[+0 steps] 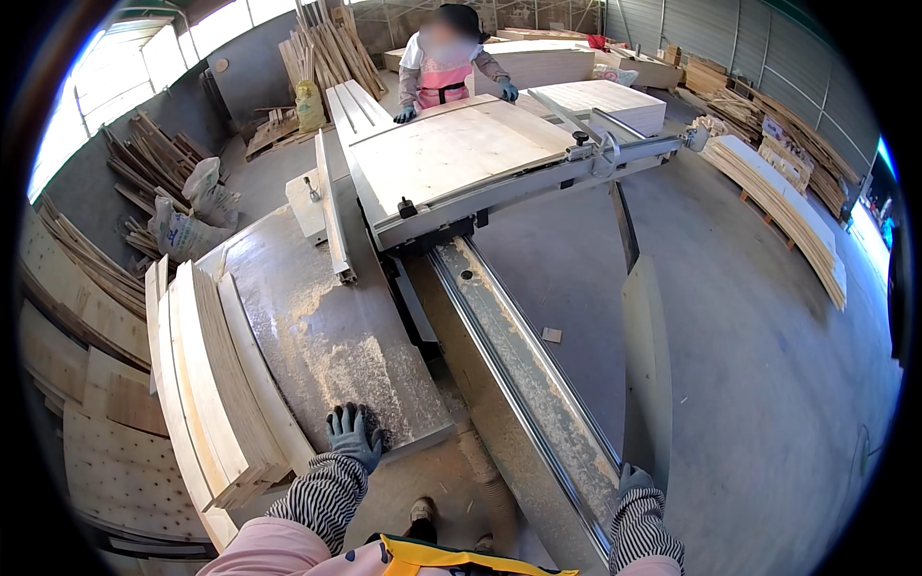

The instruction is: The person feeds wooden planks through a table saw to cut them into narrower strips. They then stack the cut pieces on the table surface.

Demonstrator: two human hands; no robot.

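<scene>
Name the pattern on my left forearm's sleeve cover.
The left sleeve cover has dark and white stripes; head view shows it.

No lettering readable; only blurred print on sacks.
On the left side of the workshop, the lower white sack [189, 230] bears bluish marks that look like print, too small and creased to make out. The white sack [205, 188] just above it shows fainter marks, equally unclear. Near the leaning boards [331, 53] at the back, the yellowish sack [309, 108] is too far off to tell whether its darker patches are print or folds.
</scene>
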